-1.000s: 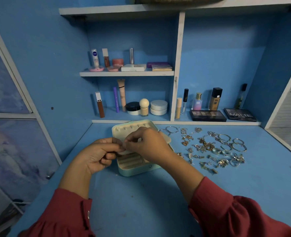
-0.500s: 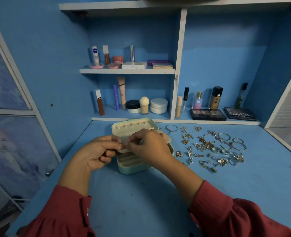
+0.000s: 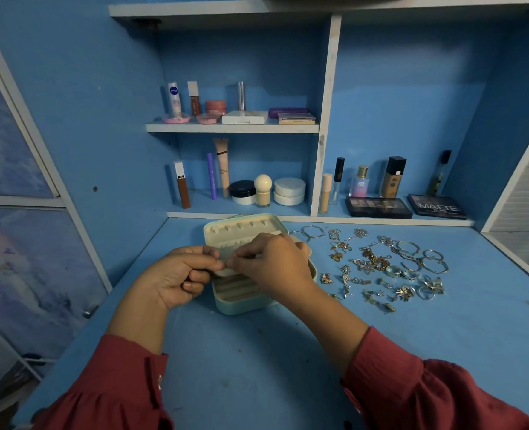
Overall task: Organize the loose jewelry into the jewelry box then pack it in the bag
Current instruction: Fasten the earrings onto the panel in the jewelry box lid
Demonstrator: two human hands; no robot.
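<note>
The mint-green jewelry box lies open on the blue desk, towards the back edge and left of centre, with its lid tipped back against the shelf ledge. The ridged cream lining that shows in its near half looks unfilled, though both hands cover much of the tray.

Over the box, the left hand and the right hand meet fingertip to fingertip, each pinching something small between thumb and forefinger. The item itself is too small to make out; it may be an earring or a clasp being worked.

Just right of the box, the loose jewelry is spread across the desk towards the back right: bangles farthest out, rings and a tangled gold chain in the middle, earrings nearest the box.

By this showing the sorting is barely begun. Nearly the whole pile is left to place, the box is yet to be closed, and no bag is in view.

Behind, the shelves carry cosmetics and two eyeshadow palettes.
</note>
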